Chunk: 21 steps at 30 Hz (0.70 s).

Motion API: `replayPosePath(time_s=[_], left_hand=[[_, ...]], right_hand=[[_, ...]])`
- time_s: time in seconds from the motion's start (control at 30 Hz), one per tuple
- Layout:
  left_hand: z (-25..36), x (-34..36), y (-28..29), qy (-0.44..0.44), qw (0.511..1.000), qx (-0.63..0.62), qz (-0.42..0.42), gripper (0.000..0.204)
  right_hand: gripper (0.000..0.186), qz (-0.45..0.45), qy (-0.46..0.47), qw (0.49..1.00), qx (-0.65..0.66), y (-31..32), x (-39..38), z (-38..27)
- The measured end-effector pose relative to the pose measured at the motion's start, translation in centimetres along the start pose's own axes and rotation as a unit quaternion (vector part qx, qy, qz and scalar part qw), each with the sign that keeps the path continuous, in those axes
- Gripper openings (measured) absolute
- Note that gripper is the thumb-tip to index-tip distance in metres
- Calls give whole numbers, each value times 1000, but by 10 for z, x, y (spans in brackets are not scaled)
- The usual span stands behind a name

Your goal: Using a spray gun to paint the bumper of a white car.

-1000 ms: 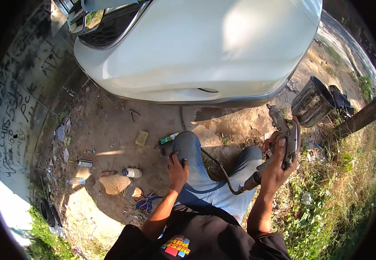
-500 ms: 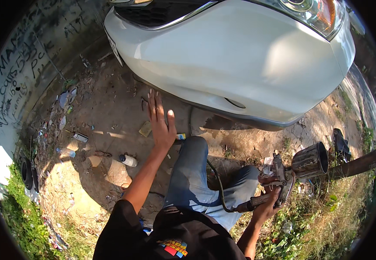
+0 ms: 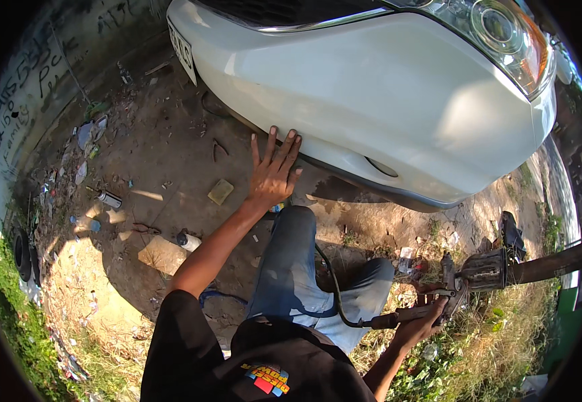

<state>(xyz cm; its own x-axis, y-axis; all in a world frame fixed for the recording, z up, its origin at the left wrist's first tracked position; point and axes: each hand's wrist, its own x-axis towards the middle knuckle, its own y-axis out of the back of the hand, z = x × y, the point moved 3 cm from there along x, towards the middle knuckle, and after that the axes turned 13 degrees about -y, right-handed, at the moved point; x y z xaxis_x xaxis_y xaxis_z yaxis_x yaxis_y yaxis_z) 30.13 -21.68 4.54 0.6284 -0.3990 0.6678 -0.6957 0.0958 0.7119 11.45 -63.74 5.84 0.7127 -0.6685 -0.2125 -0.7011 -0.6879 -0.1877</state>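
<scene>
In front of me is the white front bumper (image 3: 344,87) of a car. My left hand (image 3: 274,167) has its fingers spread, and the fingertips lie over the bumper's lower edge, seemingly touching it. On the right, my right hand (image 3: 421,321) is wrapped round the handle of a spray gun (image 3: 448,288). The gun has a stained metal cup (image 3: 485,270), and a dark hose (image 3: 336,301) runs from its handle across my jeans. Its nozzle is hard to make out.
A headlight (image 3: 498,27) sits at the car's upper right. A yellowish sponge-like block (image 3: 220,191), pliers (image 3: 219,150), a spray can (image 3: 110,199) and a white bottle (image 3: 188,240) lie on the dirt. A pole (image 3: 552,263) stands right of the cup, a marked wall (image 3: 23,100) far left.
My left hand has moved right and up onto the bumper's lower edge. The spray gun has turned, so its cup's opening no longer shows. The view has shifted slightly.
</scene>
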Motion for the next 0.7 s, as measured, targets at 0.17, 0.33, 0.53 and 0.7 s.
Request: replayPosePath(time_s=[0.17,0.33,0.53,0.7], left_hand=[[20,-26,-4,86,989,-116,22,68],[46,77,24,63,984,-117,115,70],[-27,126,36,217,940,-49,259,68],[-69,125,56,253,909,-48,327,67]], right_hand=[[49,-9,37,999,17,-14,-1,-2],[55,-8,43,999,-1,-14,-7,-2],[68,7,14,1000,-1,-15,-23,-10],[56,-4,16,1000,24,-13,-28,-14]])
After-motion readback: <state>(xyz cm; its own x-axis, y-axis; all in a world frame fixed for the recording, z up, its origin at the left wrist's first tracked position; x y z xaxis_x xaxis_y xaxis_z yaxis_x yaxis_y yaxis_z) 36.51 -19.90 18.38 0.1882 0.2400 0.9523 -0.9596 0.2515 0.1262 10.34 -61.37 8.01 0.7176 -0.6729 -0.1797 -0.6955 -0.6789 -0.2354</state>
